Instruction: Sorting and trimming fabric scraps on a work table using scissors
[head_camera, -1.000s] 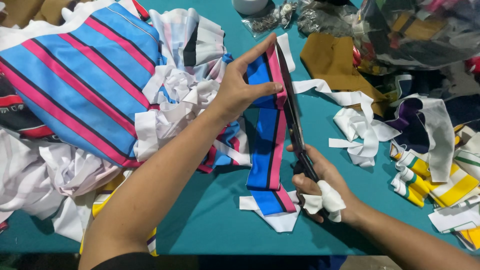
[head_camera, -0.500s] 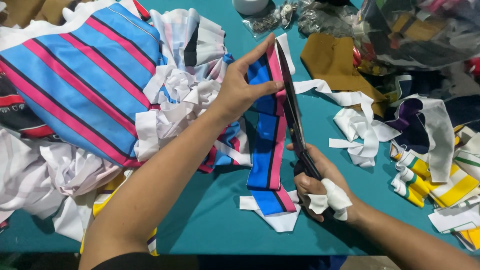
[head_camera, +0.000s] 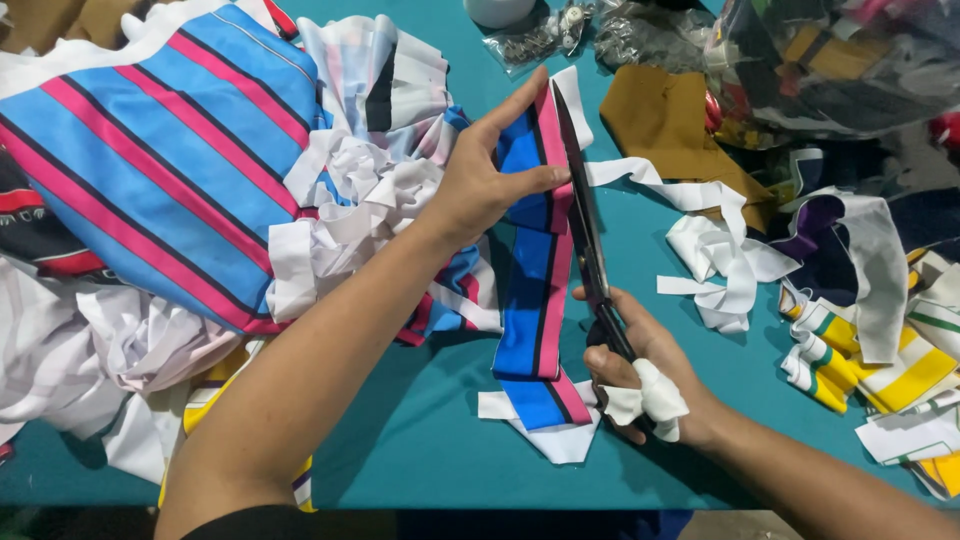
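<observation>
My left hand (head_camera: 487, 176) pinches the upper part of a long blue strip of cloth with pink and black stripes (head_camera: 534, 290), holding it flat on the teal table (head_camera: 420, 420). My right hand (head_camera: 640, 372) grips the handles of large black scissors (head_camera: 582, 215). Their blades lie closed along the strip's right edge, tips pointing away from me. A scrap of white cloth (head_camera: 650, 398) is wrapped around the scissor handle at my fingers. The strip's lower end rests on a white fabric piece (head_camera: 545, 432).
A large blue and pink striped cloth (head_camera: 150, 160) and a heap of white scraps (head_camera: 350, 205) fill the left. White strips (head_camera: 715, 255), a brown cloth (head_camera: 665, 120), yellow striped pieces (head_camera: 880, 370) and a clear plastic bag of fabrics (head_camera: 840, 60) lie to the right.
The scissors have shifted slightly up along the strip's right edge, and the blades have closed further. My left hand keeps its hold on the strip.
</observation>
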